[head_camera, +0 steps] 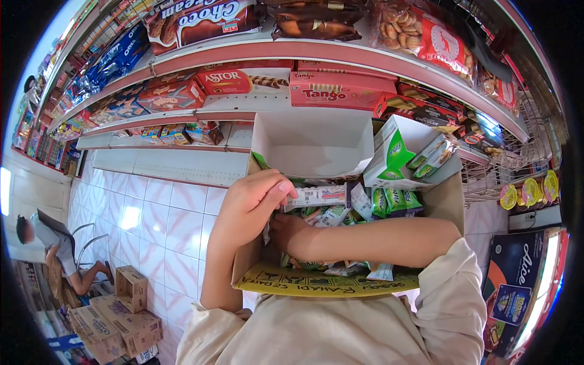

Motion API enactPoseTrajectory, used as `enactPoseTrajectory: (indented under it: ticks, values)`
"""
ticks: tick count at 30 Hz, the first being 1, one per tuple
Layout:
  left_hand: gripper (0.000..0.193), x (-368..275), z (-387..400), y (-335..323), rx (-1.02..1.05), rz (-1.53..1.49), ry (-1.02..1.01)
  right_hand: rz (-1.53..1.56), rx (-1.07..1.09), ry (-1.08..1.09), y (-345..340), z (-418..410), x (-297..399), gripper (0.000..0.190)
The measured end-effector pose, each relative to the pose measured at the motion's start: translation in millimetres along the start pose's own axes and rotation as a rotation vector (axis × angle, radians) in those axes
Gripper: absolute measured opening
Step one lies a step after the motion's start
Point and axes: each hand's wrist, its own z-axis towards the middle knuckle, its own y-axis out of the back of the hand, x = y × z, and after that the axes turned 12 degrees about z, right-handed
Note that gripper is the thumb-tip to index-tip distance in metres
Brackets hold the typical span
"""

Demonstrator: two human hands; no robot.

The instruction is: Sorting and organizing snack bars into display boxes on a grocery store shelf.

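Note:
An open cardboard carton point(440, 200) in front of my body holds many small wrapped snack bars. My left hand point(255, 205) is over its left side, with the thumb and fingers closed on the end of a white-wrapped bar point(321, 196). Down inside the carton, my right hand point(294, 235) reaches leftward below the left hand; its fingertips are hidden, so what it holds is unclear. Green Fitbar packets point(397, 200) lie at the carton's right. An open white display box point(319, 146) rests at the carton's far side, beside a green-and-white Fitbar box point(392, 155) with bars in it.
Shelves with a red front edge point(269, 49) carry Tango boxes point(337, 89), an Astor box point(226, 82) and biscuit packs. A wire rack point(492, 169) stands right. At left, a seated person point(61, 246) is near stacked cartons point(118, 324) on the tiled floor point(155, 214).

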Motion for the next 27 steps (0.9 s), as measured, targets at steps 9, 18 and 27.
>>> enactPoseTrajectory:
  ticks: [9,18,27]
  values:
    - [0.025,-0.6,5.7,2.3,-0.007,-0.010,-0.033,0.081,-0.687,0.094,19.1,-53.8,-16.2,0.025]
    - [0.037,9.3,-1.1,0.0,-0.165,-0.228,-0.184,0.142,-0.813,0.058,60.1,-117.8,-20.0,0.035]
    - [0.082,-3.2,-0.3,8.4,0.136,-0.013,-0.267,0.504,-1.023,-0.056,82.2,-174.4,-30.4,0.052]
